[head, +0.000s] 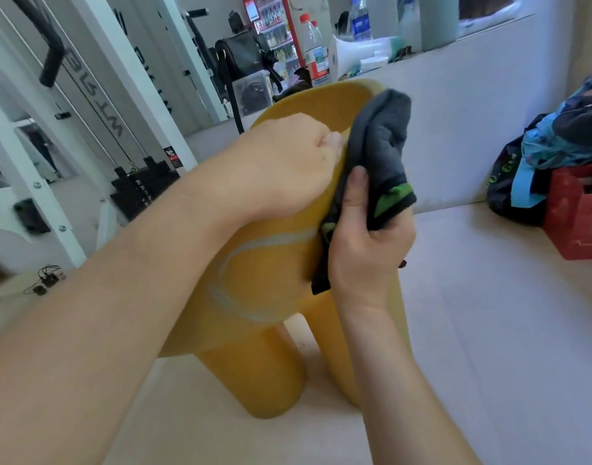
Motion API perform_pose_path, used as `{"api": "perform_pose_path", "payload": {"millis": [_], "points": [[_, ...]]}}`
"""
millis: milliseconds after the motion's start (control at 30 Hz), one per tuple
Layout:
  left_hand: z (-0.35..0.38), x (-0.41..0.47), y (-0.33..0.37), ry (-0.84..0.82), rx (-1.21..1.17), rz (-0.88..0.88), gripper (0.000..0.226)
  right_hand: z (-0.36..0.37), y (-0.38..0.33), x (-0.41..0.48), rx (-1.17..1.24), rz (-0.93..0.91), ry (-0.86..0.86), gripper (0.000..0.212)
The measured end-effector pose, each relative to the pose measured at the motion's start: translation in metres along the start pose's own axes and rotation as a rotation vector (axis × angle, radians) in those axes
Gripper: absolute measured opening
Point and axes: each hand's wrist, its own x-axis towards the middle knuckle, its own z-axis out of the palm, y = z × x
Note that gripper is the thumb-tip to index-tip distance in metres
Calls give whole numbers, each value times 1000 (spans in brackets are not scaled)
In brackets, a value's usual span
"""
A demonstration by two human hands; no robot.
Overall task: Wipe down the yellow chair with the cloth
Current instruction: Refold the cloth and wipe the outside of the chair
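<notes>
yellow chair [264,263] upright on the pale floor [489,330], toward its middle, well apart from the red crate [576,216] at the floor's right edge. viewed from above: curved back on the far side, thick round legs [271,370] below.

right hand [365,243] at the chair's right edge, clenched round a dark grey cloth [385,142] with green trim, thumb on the near face and fingers wrapped behind. cloth bunched rather than spread, long axis up and down along that right edge, one tail hanging below the hand, the bulk standing above the grip and folded over the rim of the back. touching the yellow surface along that edge, as far as can be seen.

left hand [288,162] just left of the cloth, on the chair's shell, fingers curled in, knuckles nearly at the cloth. bracing the chair by the look of it, exact hold hidden under the hand.

probably mid-wipe on the right side of the back. hinges on this: most of the bare yellow leftward and downward from the grip, across the cloth's long axis, with the right hand nearer and alone in carrying cloth. left hand squarely in the leftward path, so likely a shift of that hand first, or else a stroke down toward seat and legs. seat, with its pale curved line, and legs apparently not yet done.
</notes>
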Motion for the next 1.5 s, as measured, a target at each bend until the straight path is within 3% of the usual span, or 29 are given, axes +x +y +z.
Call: {"api": "perform_pose_path", "payload": {"millis": [67,133,200,300,400,533,633,700,733,833,933,1000,1100,1133,1233,1333,1367,1433,1500], "points": [[0,-3,2,-2,31,-10,43,-18,26,-8,-71,178,69,30],[0,-2,4,-11,31,-3,43,-32,36,-10,-120,328,144,9],[-2,0,4,-8,11,8,45,-25,28,-12,-65,379,111,5],[-5,5,6,3,-38,-13,45,-5,-15,-17,131,213,7,27],[-7,3,6,-23,-88,-34,39,-4,-14,-23,81,54,-64,43],[-10,-6,3,-90,-117,-25,41,-26,24,-60,-58,316,46,52],[-16,-27,-10,-54,-14,29,47,-25,25,-68,-28,362,99,46],[-20,-47,-29,-20,7,-4,62,-6,-2,-66,6,279,93,40],[-23,-54,-40,2,-26,-21,68,3,-22,-68,-10,123,55,35],[-27,-68,-66,74,-55,-31,54,24,-56,-81,-76,-315,-158,35],[-27,-77,-72,113,-78,-37,52,17,-29,-77,-112,-432,-193,37],[-26,-82,-71,106,-154,-48,61,6,-4,-72,-87,-192,-97,32],[-26,-81,-64,111,-156,-23,60,-5,14,-57,41,425,116,31],[-24,-78,-61,123,-130,1,59,-5,14,-55,76,480,122,33],[-19,-72,-50,202,-45,6,53,6,-30,-63,149,294,54,40],[-15,-59,-47,260,-69,-65,25,24,-75,-79,-33,-260,-78,29],[-15,-58,-43,280,-123,-99,21,26,-80,-78,-97,-367,-98,28],[-17,-58,-37,288,-196,-88,28,19,-65,-61,-103,-436,-116,26],[-19,-63,-27,241,-213,-76,35,5,-45,-47,-29,-261,-61,25]]}}
